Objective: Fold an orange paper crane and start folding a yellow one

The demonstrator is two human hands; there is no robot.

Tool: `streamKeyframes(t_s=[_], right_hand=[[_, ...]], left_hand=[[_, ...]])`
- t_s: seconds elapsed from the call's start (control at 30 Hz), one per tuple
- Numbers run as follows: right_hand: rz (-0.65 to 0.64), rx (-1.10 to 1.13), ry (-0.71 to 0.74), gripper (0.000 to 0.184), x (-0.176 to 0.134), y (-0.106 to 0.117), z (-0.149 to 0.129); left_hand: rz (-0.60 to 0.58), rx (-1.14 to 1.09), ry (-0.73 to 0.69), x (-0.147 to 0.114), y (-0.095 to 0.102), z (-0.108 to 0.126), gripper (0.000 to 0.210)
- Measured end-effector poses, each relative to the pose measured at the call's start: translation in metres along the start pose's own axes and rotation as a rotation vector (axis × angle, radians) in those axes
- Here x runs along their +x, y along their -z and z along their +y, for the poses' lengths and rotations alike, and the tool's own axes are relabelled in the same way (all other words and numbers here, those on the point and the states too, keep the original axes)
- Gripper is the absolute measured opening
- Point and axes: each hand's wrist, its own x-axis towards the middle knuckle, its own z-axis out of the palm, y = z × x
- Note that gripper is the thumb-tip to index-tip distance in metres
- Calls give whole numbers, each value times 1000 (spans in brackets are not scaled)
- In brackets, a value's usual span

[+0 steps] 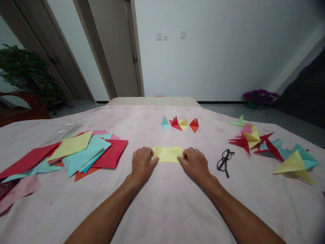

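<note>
A pale yellow sheet of paper (168, 154), folded into a wide rectangle, lies flat on the cloth in front of me. My left hand (144, 162) pinches its left end, thumb at the lower corner and fingers curled. At the opposite end, my right hand (195, 162) has the lower right corner between thumb and curled fingers. Beyond the paper stands a row of small folded paper cranes: a light blue one (165, 124), a red one (175, 123), a yellow one (183, 124) and an orange-red one (194, 124).
Loose coloured paper sheets (83, 149) are heaped on the left of the pink tablecloth (162, 210). Black glasses (224, 162) lie beyond my right hand. Farther right is a pile of larger folded paper pieces (273, 149). A beige surface (152, 101) adjoins the table's far edge.
</note>
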Motion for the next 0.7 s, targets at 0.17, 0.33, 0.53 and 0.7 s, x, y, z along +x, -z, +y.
streamKeyframes(t_s=[0.17, 0.33, 0.53, 0.7], right_hand=[[107, 41, 63, 42, -2, -1, 0], [-6, 47, 356, 44, -3, 1, -7], [-268, 65, 479, 55, -8, 1, -13], [-308, 38, 389, 59, -10, -4, -14]], left_hand=[[111, -40, -160, -3, -5, 1, 50], [-102, -91, -426, -5, -15, -1, 38], [-223, -97, -488, -10, -11, 1, 45], [-309, -11, -479, -13, -5, 7, 62]])
